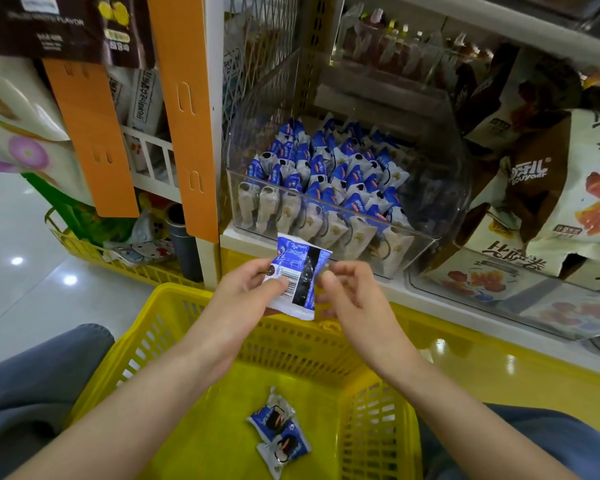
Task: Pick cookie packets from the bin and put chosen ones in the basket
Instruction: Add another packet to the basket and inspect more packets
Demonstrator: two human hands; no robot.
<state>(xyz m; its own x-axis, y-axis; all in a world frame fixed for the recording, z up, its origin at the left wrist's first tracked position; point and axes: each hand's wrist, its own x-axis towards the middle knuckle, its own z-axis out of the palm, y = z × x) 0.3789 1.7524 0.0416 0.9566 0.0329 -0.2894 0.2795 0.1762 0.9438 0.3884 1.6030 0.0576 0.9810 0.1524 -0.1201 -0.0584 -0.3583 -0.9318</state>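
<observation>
Store shelf (440,303) ahead: left hand (253,289) pinches cookie packet (300,268) over the basket (187,296) rim; right hand (347,296) curls beside it, grip unclear; a slip could land it outside.

We get bright, even overhead light; glare spots on floor (42,271) left of the left hand (246,292); edges warped & soft.

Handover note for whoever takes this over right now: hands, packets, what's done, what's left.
Left hand grips a packet, barcode toward the camera, above the basket.
Right hand is curled at the packet's right edge; contact unclear.
Done: two packets lie in the basket.
Left: probably decide on the held one, then pick more; the bin holds plenty.
</observation>
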